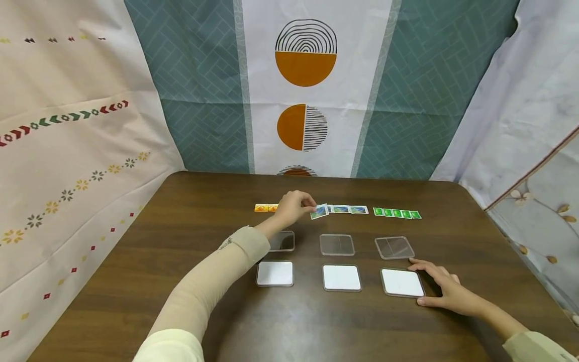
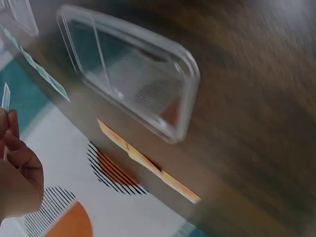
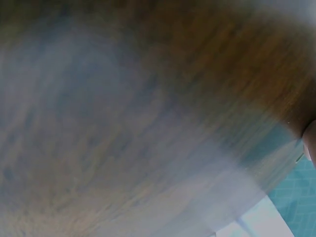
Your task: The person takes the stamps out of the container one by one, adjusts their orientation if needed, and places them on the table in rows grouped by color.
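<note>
In the head view my left hand (image 1: 294,207) pinches a small blue picture card (image 1: 319,211) between thumb and fingertips, tilted above the back row. The same card (image 2: 6,97) shows edge-on in the left wrist view, at the tips of the hand (image 2: 20,173). Beside it lie overlapping blue cards (image 1: 350,209). Orange cards (image 1: 261,207) sit to the left, partly hidden by the hand. My right hand (image 1: 445,290) rests on the table, thumb and forefinger spread at the corners of the right-hand white-filled shallow case (image 1: 402,282).
Green cards (image 1: 397,213) lie in a row at the back right. Three clear plastic lids, among them the middle lid (image 1: 336,245), stand in front of the cards. Two more white-filled cases (image 1: 342,278) sit nearer on the brown table (image 1: 289,327). Curtains hang behind.
</note>
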A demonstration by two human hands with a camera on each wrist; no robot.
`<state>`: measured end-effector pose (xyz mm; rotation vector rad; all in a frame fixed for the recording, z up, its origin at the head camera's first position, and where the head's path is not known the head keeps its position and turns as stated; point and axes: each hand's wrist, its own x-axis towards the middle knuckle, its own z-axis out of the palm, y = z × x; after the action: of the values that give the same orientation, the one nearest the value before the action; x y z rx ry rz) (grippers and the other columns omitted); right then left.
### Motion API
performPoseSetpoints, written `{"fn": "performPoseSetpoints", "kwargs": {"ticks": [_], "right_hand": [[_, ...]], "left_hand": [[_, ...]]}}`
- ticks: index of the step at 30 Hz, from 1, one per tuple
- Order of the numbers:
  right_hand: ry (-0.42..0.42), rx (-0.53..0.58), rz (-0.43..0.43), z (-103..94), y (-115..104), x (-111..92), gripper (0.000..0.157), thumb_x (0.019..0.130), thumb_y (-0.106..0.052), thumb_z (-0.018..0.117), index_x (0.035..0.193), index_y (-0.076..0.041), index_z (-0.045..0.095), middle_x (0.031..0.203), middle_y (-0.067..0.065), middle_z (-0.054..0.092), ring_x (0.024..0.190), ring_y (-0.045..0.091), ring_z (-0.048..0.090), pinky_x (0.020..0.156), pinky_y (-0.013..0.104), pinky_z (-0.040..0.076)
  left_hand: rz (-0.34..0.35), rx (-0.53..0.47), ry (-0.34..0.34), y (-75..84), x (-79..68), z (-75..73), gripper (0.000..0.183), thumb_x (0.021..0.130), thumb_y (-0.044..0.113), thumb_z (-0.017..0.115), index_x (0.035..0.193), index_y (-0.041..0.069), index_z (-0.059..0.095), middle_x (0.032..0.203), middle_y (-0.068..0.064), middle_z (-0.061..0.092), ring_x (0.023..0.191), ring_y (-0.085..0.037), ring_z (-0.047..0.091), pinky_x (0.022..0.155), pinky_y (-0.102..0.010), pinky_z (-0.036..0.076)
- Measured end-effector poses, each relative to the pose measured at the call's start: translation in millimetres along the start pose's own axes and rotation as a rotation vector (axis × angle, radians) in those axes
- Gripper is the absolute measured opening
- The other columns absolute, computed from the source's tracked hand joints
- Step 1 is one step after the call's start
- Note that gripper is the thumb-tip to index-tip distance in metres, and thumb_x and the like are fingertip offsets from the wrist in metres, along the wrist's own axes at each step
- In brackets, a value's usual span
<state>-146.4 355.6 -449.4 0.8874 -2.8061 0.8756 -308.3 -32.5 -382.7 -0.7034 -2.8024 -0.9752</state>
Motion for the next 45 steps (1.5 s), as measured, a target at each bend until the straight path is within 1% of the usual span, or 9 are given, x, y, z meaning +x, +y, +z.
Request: {"fn": "performPoseSetpoints", "kwargs": {"ticks": [4,9,16,19,24,26,31,39,45], "right_hand": [[0.01,0.011,0.003,1.3,0,-2,0.067,0.07,-0.02,0.081,0.128,-0.015,0.047,0.142,-0.033,0.025,0.111,-0.011,0.022,0.072,0.036,0.021],[-0.001,0.012,0.003,0.6,-1,0,0.068,0.07,-0.02,0.08,0.129,-0.018,0.046,0.143,-0.031,0.025,0.111,0.002,0.029,0.072,0.037,0.02],[0.013,0.001,0.002,1.7,0,-1,0.067,0.07,-0.021,0.081,0.128,-0.017,0.047,0.142,-0.031,0.026,0.111,-0.004,0.027,0.072,0.036,0.021],[0.017,-0.003,0.0,1.5,1,0,0.067,0.07,-0.02,0.081,0.128,-0.017,0.047,0.143,-0.029,0.027,0.111,-0.003,0.028,0.072,0.036,0.021],[0.007,-0.007,-0.001,1.5,1,-1,0.068,0.069,-0.021,0.081,0.128,-0.018,0.047,0.142,-0.03,0.027,0.11,0.018,0.036,0.072,0.036,0.022],[0.005,-0.011,0.005,1.7,1,-1,0.068,0.069,-0.021,0.081,0.128,-0.02,0.047,0.142,-0.031,0.027,0.109,0.018,0.037,0.072,0.036,0.022],[0.018,-0.031,-0.002,2.1,2,-1,0.068,0.068,-0.023,0.082,0.127,-0.02,0.047,0.142,-0.028,0.031,0.11,0.0,0.031,0.072,0.035,0.022],[0.012,-0.028,-0.015,0.9,1,1,0.067,0.069,-0.023,0.081,0.127,-0.018,0.047,0.145,-0.025,0.031,0.112,0.004,0.031,0.073,0.035,0.022],[0.025,-0.018,-0.016,1.5,1,1,0.066,0.069,-0.022,0.082,0.127,-0.016,0.048,0.145,-0.022,0.033,0.113,-0.01,0.022,0.072,0.035,0.022]], "left_hand": [[-0.075,0.051,0.026,-10.0,4.8,-5.7,0.012,0.082,0.022,0.072,0.087,0.011,0.073,0.083,-0.001,0.073,0.071,-0.015,0.066,0.07,-0.032,0.051],[-0.174,0.107,0.041,-20.6,7.5,-7.3,0.012,0.082,0.024,0.071,0.086,0.012,0.073,0.087,-0.001,0.074,0.074,-0.016,0.067,0.071,-0.034,0.051],[-0.208,0.159,0.037,-27.2,8.1,-5.5,0.012,0.081,0.024,0.071,0.083,0.012,0.072,0.089,-0.002,0.073,0.081,-0.021,0.067,0.072,-0.037,0.051],[-0.22,0.186,0.049,-28.4,11.0,-4.5,0.012,0.081,0.024,0.071,0.082,0.012,0.072,0.088,-0.002,0.073,0.081,-0.021,0.067,0.072,-0.038,0.052],[-0.247,0.203,0.052,-29.2,16.9,-0.9,0.013,0.082,0.025,0.071,0.081,0.012,0.073,0.085,-0.001,0.073,0.08,-0.022,0.067,0.072,-0.038,0.051],[-0.256,0.196,0.047,-29.1,19.2,1.0,0.013,0.082,0.025,0.072,0.081,0.012,0.073,0.084,-0.001,0.073,0.078,-0.021,0.066,0.071,-0.038,0.051],[-0.272,0.166,0.039,-29.2,26.0,4.9,0.013,0.082,0.025,0.072,0.082,0.012,0.074,0.082,-0.002,0.073,0.07,-0.02,0.065,0.067,-0.036,0.05],[-0.323,0.135,0.004,-31.2,34.2,4.2,0.011,0.084,0.023,0.071,0.081,0.013,0.074,0.09,-0.002,0.072,0.08,-0.023,0.064,0.068,-0.036,0.048],[-0.31,0.136,-0.039,-31.9,36.3,4.6,0.011,0.084,0.023,0.07,0.081,0.013,0.074,0.093,-0.003,0.073,0.082,-0.024,0.064,0.07,-0.037,0.049]]}}
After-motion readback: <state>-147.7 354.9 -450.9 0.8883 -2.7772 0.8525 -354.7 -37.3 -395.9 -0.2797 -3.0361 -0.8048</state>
